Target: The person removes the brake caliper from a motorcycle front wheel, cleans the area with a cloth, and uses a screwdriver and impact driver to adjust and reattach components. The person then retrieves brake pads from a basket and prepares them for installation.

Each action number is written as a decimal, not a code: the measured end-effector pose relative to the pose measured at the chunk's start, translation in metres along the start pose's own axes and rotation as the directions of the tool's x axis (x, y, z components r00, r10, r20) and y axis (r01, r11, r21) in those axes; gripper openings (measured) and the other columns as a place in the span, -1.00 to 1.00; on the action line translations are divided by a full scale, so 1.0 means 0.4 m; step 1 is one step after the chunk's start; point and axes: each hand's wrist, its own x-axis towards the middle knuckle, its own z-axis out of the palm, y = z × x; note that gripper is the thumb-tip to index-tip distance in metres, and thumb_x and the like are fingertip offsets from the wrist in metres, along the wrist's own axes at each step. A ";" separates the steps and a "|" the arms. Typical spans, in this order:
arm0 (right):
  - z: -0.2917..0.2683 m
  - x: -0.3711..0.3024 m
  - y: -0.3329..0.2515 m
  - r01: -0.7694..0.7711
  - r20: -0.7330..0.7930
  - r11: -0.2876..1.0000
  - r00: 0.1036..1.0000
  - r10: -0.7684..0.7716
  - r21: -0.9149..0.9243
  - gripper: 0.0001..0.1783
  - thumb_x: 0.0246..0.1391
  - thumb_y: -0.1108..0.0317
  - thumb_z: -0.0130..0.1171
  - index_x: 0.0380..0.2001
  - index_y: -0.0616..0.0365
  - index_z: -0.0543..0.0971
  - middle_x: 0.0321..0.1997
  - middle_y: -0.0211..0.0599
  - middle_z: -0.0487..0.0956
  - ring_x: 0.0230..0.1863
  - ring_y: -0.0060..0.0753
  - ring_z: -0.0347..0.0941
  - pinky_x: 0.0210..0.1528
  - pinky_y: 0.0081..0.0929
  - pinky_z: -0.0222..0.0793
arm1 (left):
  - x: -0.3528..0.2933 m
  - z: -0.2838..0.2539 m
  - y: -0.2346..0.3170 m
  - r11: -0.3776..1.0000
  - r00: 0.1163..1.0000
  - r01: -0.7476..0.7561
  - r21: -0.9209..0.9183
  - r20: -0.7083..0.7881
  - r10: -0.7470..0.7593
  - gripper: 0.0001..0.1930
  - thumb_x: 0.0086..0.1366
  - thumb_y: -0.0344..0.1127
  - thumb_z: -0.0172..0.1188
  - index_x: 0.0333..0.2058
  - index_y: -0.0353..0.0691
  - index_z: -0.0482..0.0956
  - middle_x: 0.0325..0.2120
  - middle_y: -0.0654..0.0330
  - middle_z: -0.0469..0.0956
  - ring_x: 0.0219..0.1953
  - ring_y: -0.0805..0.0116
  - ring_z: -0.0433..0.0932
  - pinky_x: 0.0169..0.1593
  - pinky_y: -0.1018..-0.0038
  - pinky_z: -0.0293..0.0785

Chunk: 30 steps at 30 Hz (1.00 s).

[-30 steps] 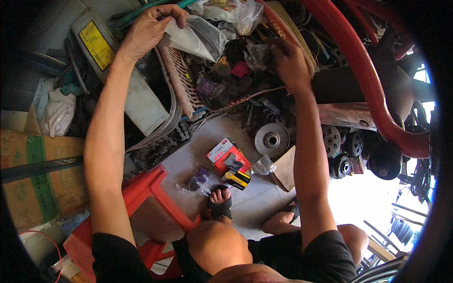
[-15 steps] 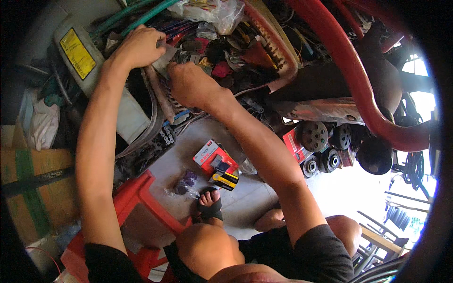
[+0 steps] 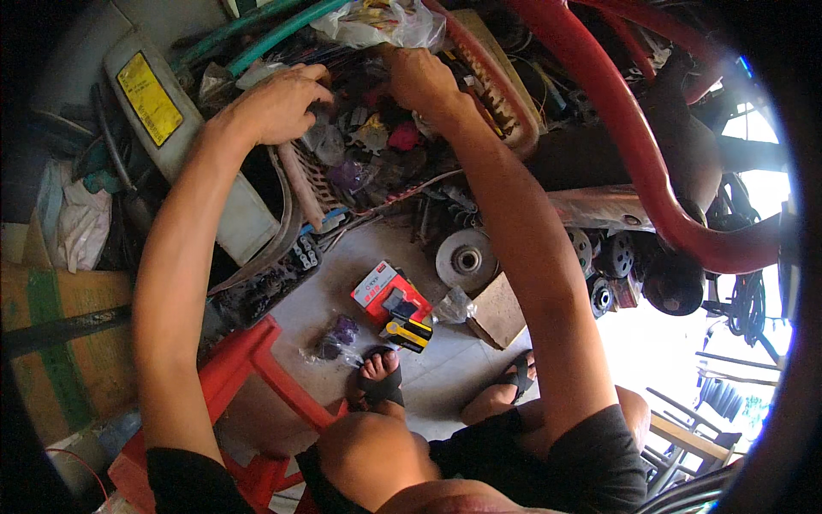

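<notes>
My left hand (image 3: 287,104) is over the left side of a basket (image 3: 488,68) crammed with loose parts. Its fingers are bent but apart, and nothing shows in them. Further right, my right hand (image 3: 421,81) reaches to the back of the basket with closed fingers. Something dark is at its fingertips, too hidden to name. Just behind it lies a clear plastic bag (image 3: 381,24). Between the hands I see a pink-red piece (image 3: 404,135), a purple plastic-wrapped item (image 3: 349,176) and several small dark parts. A brown rod (image 3: 300,184) leans at the basket's left edge.
A thick red metal tube (image 3: 612,111) curves along the right. On the floor are a red-and-white box (image 3: 390,291), a yellow-and-black box (image 3: 407,334), a round metal disc (image 3: 467,259) and a wooden block (image 3: 497,313). A red plastic stool (image 3: 282,377) stands near my left leg.
My right hand has moved from beside the left hand to the back right of the basket. The left hand has shifted slightly right and down, and a grey flat piece between them is no longer visible.
</notes>
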 end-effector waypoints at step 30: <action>-0.082 -0.181 0.097 -0.416 0.254 0.332 0.864 0.435 0.846 -0.56 0.26 0.25 0.40 0.06 0.39 0.65 -0.08 -0.14 0.74 -0.15 -0.33 0.69 -0.12 -0.39 0.61 | 0.033 0.034 -0.042 0.993 0.989 0.105 0.058 0.095 -0.110 -0.45 0.35 -0.20 0.25 0.31 0.02 0.51 0.04 -0.12 0.66 0.18 -0.11 0.58 0.27 0.06 0.48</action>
